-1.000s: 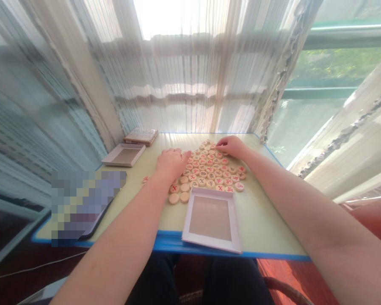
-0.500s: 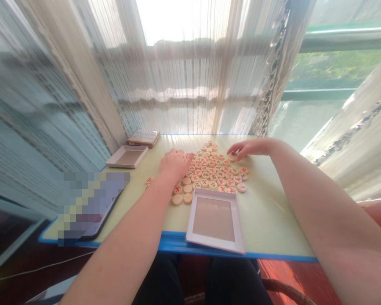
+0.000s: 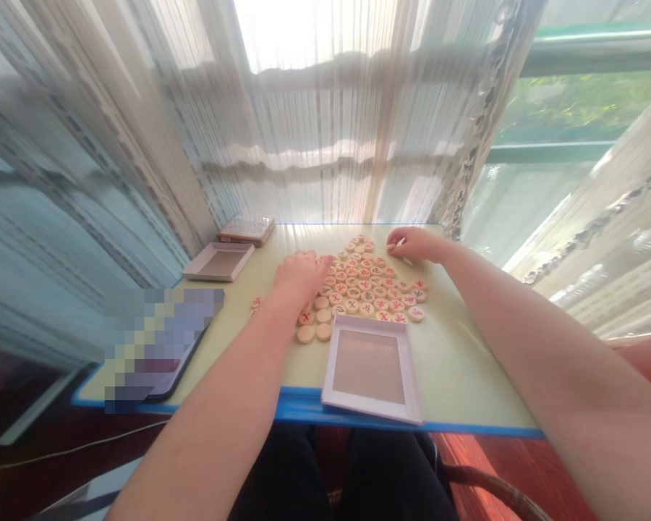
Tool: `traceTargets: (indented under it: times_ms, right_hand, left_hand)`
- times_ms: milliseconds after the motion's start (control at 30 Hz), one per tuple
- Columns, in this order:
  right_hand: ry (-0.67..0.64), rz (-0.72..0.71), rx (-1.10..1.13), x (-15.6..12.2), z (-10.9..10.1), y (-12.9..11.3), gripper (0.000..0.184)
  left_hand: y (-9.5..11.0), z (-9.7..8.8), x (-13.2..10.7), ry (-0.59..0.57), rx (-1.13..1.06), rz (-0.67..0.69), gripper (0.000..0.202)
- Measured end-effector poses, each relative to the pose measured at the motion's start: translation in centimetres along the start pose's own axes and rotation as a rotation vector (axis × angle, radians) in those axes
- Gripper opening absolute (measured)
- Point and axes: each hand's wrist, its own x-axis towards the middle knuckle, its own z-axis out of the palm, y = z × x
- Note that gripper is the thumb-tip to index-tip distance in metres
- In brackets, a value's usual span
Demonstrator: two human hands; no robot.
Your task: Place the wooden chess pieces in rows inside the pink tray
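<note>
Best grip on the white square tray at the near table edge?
Pinch the white tray by its raised near rim, coming from the person's side, thumb inside the recess, fingers outside. It lies flat, so the rim is the edge to catch, and the far rim sits close to the wooden xiangqi pieces, which crowd that approach.

Xiangqi pieces (image 3: pixel 366 309): pale wood, red or black characters. Tabletop (image 3: pixel 466 369): pale yellow-green, blue edge. Tray (image 3: pixel 363 325): white rim, grey-beige base.

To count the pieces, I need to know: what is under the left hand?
Wooden xiangqi pieces lie beside the fingers of the left hand; what is under the palm is covered, so it cannot be seen.
</note>
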Motion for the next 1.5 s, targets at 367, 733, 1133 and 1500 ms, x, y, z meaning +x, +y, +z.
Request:
traceTargets:
  times_ms: [367, 733, 1133, 1500]
  right_hand:
    - [-0.008, -0.059, -0.061, -0.3, 0.5, -1.4, 0.031]
    - [0.077, -0.283, -0.181, 1.1, 2.7, -1.8, 0.038]
    - [0.244, -0.031, -0.319, 1.5, 1.5, 0.0, 0.022]
    - [0.166, -0.01, 0.275, 0.8, 3.0, -1.7, 0.027]
  left_hand:
    - [0.0, 0.1, 0.1, -0.011, 0.017, -0.01, 0.06]
    - [0.3, -0.3, -0.1, -0.018, 0.017, -0.018, 0.056]
    - [0.1, -0.1, 0.0, 0.002, 0.021, -0.001, 0.053]
    - [-0.2, 0.2, 0.3, 0.016, 0.031, -0.018, 0.056]
